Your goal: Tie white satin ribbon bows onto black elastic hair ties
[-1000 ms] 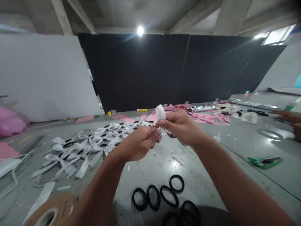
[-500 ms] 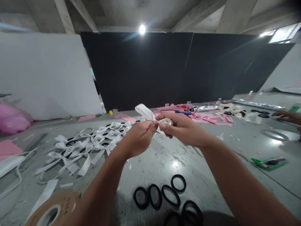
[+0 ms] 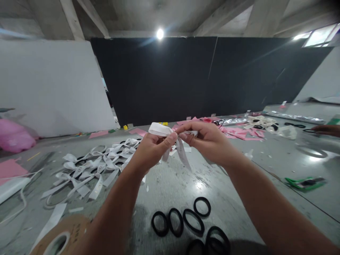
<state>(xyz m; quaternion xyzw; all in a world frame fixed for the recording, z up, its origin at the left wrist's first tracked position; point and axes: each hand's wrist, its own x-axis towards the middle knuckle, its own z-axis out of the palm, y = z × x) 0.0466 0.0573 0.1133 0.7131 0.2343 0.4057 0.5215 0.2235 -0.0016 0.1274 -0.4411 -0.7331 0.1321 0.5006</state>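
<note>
Hanging over the bench [image 3: 164,191], a soft white fabric ribbon [image 3: 160,130] sits between both hands, its loop toward ten o'clock and its tails drooping toward six. The left hand [image 3: 149,150] has its grip closed on the ribbon; the right hand [image 3: 212,143], just beside it, pinches it too. Should either thumb ease off, the loop could slip and collapse; uneven pulling might twist the tails. Fingers hide the crossing, so a crooked fold there could go unnoticed. At six o'clock, loose round black stretchy-looking bands [image 3: 182,223] lie between the forearms and might scatter if a wrist drops. Between eight and nine, the pile of white ribbon bows on black bands [image 3: 99,166] could tangle if the left hand swings wide.
</note>
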